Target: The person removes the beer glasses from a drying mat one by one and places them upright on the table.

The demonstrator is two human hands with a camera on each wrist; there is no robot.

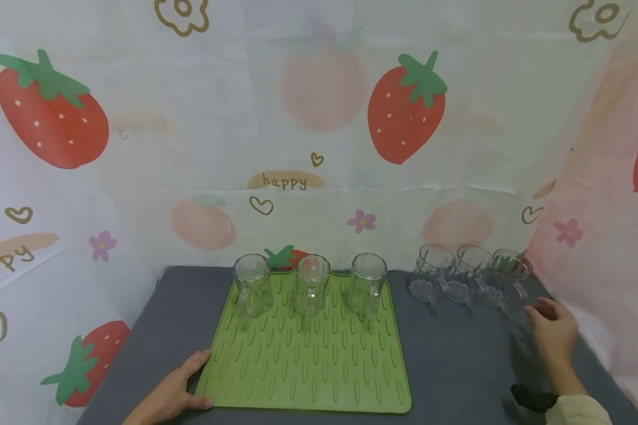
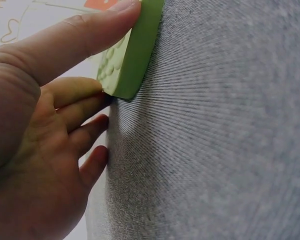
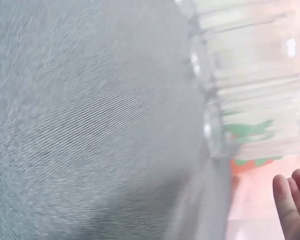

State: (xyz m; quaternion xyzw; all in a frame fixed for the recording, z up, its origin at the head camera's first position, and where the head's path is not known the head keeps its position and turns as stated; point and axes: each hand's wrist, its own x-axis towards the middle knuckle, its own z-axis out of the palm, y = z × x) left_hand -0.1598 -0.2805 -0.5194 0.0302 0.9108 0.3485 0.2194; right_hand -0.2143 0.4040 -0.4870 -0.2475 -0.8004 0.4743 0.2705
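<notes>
A green ribbed drying mat (image 1: pixel 319 378) lies on the grey table. Three clear glass mugs stand upside down along its far edge: the left mug (image 1: pixel 252 283), the middle mug (image 1: pixel 312 284) and the right mug (image 1: pixel 367 282). To the right of the mat three more clear mugs (image 1: pixel 470 277) lie tilted on the cloth. My left hand (image 1: pixel 172 394) rests at the mat's near left corner (image 2: pixel 132 65), thumb on its edge, fingers flat on the cloth. My right hand (image 1: pixel 552 330) hovers with relaxed fingers just beside the rightmost lying mug (image 1: pixel 507 280), holding nothing.
The grey tablecloth (image 1: pixel 457 366) covers the table. A strawberry-print curtain (image 1: pixel 319 130) hangs close behind and on both sides, its right fold (image 1: pixel 606 265) draping near the lying mugs. The table's left edge runs near my left hand.
</notes>
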